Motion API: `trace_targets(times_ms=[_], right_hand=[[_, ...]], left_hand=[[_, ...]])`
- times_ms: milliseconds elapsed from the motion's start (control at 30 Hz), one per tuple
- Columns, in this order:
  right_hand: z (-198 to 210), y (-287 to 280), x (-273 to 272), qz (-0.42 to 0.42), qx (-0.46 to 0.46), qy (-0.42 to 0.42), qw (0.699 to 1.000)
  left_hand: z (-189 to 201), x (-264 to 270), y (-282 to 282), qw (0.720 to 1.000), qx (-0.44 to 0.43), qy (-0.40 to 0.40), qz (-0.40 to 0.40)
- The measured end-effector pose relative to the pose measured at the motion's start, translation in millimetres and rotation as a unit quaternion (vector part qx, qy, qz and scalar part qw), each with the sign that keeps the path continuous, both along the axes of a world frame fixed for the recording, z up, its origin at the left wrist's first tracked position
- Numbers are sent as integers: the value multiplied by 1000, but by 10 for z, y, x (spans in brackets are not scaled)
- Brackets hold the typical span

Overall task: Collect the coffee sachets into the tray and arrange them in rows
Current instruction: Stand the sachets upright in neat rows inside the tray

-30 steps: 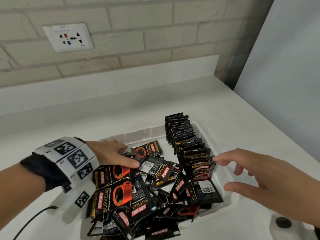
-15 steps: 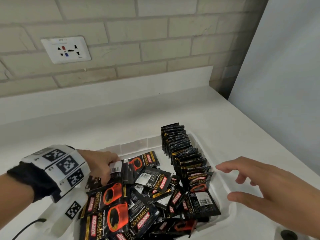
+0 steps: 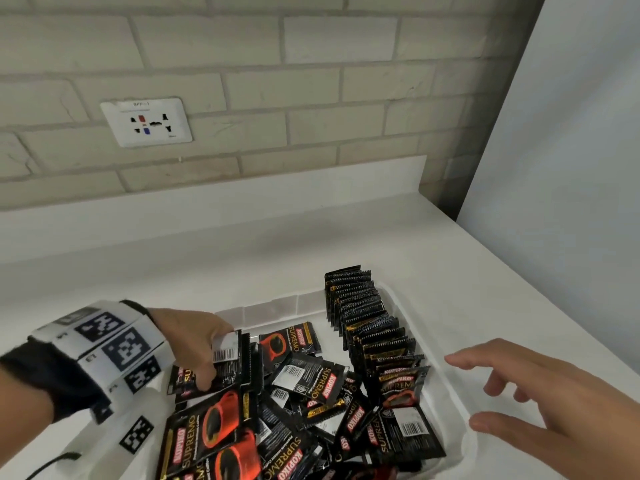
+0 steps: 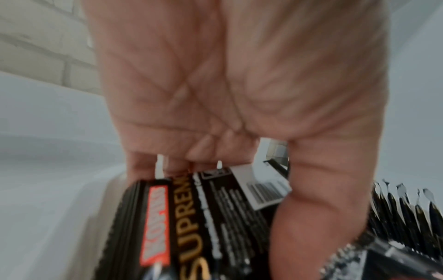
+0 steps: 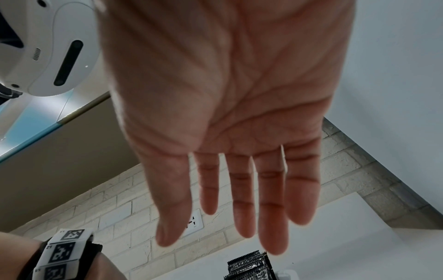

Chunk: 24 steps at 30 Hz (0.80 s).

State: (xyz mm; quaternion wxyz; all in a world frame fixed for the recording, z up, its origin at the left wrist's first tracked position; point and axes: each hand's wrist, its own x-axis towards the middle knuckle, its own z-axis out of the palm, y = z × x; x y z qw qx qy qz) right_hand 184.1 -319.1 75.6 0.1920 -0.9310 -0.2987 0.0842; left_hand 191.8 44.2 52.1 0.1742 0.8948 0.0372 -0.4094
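Note:
A white tray (image 3: 446,344) on the counter holds black coffee sachets. A row of upright sachets (image 3: 363,317) runs along its right side, and the same row of upright sachets (image 5: 249,265) shows in the right wrist view. A loose pile of sachets (image 3: 294,410) fills the tray's middle and front. My left hand (image 3: 194,344) grips a small stack of sachets (image 3: 232,358) at the tray's left, thumb and fingers curled round the stack of sachets (image 4: 215,217). My right hand (image 3: 519,393) hovers open beside the tray's right rim, and that right hand (image 5: 227,208) has straight fingers holding nothing.
A brick wall with a white socket plate (image 3: 147,122) stands behind the white counter (image 3: 242,254). A tall white panel (image 3: 571,133) bounds the right side. A wrist band with black-and-white markers (image 3: 114,344) sits on my left arm.
My left hand has gathered sachets from the pile and now holds them upright as a stack. The right hand has stayed beside the tray's right rim. The camera tilted upward.

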Motion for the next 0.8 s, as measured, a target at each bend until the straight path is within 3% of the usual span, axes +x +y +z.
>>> trace_targets(times_ms=[200, 400, 500, 667, 800], right_hand=[[-3, -91, 0, -25, 0, 50, 998], [99, -37, 2, -14, -3, 34, 999], [190, 39, 11, 11, 50, -20, 998], [346, 370, -9, 33, 187, 126, 974], [297, 741, 50, 52, 323, 208, 922]], left_hand=[[165, -56, 105, 1000, 15, -18, 0], [446, -125, 310, 979, -131, -139, 77], [550, -185, 380, 929, -239, -247, 139], [605, -376, 129, 811, -393, -365, 233], [607, -534, -366, 792, -457, -338, 222]])
